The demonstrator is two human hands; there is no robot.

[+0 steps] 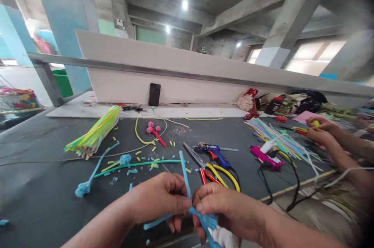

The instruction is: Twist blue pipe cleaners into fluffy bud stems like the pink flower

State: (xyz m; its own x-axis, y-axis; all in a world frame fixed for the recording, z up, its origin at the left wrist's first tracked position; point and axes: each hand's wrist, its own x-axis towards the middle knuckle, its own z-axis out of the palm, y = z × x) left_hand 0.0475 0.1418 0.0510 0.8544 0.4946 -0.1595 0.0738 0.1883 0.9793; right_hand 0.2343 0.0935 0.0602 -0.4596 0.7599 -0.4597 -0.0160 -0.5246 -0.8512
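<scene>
Near the table's front edge, my left hand [163, 199] pinches a light blue pipe cleaner [184, 170] between thumb and fingers; one end sticks up and another blue length points left below the hand. Against it, my right hand [224, 205] is closed on a bunched blue pipe cleaner piece [208, 220], its ends hanging down. The fingertips of both hands nearly touch. Just beyond them lie scissors [194, 156] with red and yellow handles around them, and a blue glue gun [217, 155]. Two finished-looking blue tufted stems [83, 188] rest to the left.
A bundle of yellow-green pipe cleaners [93, 131] lies at left, a pink tufted piece [154, 131] mid-table. Blue and yellow scraps are scattered about. A phone [154, 94] leans on the white panel. At right are a magenta glue gun [269, 158], cords, pastel stems [280, 139] and another person's hands [321, 131].
</scene>
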